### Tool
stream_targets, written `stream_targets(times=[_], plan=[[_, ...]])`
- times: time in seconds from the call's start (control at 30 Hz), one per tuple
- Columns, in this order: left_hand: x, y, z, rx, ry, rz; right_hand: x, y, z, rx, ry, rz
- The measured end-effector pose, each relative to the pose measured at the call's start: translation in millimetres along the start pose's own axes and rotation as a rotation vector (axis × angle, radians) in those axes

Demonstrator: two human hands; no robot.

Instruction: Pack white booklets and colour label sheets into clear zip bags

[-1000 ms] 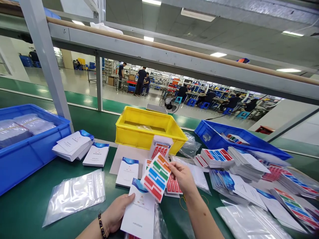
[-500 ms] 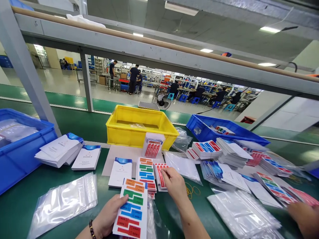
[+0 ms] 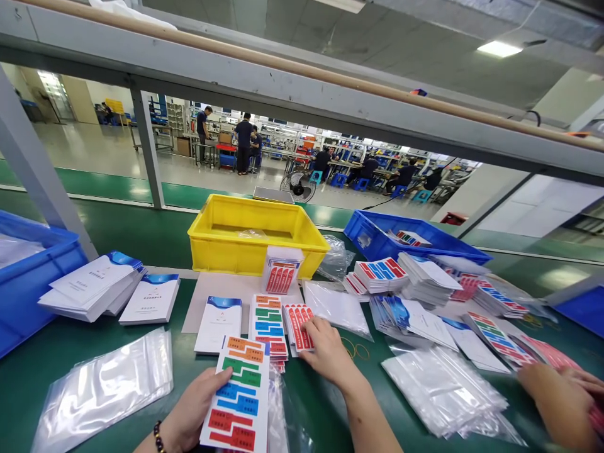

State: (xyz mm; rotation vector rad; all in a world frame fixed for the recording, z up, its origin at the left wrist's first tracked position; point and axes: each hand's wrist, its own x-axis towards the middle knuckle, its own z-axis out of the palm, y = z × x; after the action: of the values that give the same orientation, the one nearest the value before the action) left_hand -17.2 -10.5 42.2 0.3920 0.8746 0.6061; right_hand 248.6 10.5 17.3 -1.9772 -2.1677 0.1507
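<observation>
My left hand (image 3: 198,397) is closed on a label sheet (image 3: 237,395) with orange, green, blue and red stickers, its thumb pressed on the left edge. Clear plastic shows behind this sheet. My right hand (image 3: 329,353) is at a small stack of red label sheets (image 3: 298,322), with fingers closed at the right edge of the top sheet; the fingertips are partly hidden. Between the hands lies a stack of multicoloured label sheets (image 3: 268,326). Left of it is a stack of white booklets (image 3: 218,330) with blue tops.
A yellow bin (image 3: 255,248) stands at the back, blue bins (image 3: 28,277) on both sides. Clear plastic bags (image 3: 111,384) lie at left, more bags (image 3: 438,387) at right. Rubber bands (image 3: 356,349) lie near my right wrist. Another person's hands (image 3: 559,393) work at the far right.
My right hand has gone from a raised pinch over the red label sheets to resting lower at their right edge. The view has shifted slightly. The other person's hands have come further in.
</observation>
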Motion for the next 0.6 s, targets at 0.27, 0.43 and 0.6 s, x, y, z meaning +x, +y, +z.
stream_targets(times=[0.27, 0.43, 0.6], plan=[[6.3, -5.6, -7.1, 0.013, 0.014, 0.007, -2.9, 7.2, -1.5, 0.027, 0.036, -0.056], [4.0, -2.9, -4.6, 0.021, 0.008, -0.008, -2.2, 16.6, 2.2, 0.044, 0.058, -0.120], [7.2, -4.8, -11.5, 0.047, -0.015, 0.009, 0.5, 16.3, 5.6, -0.001, 0.097, -0.146]])
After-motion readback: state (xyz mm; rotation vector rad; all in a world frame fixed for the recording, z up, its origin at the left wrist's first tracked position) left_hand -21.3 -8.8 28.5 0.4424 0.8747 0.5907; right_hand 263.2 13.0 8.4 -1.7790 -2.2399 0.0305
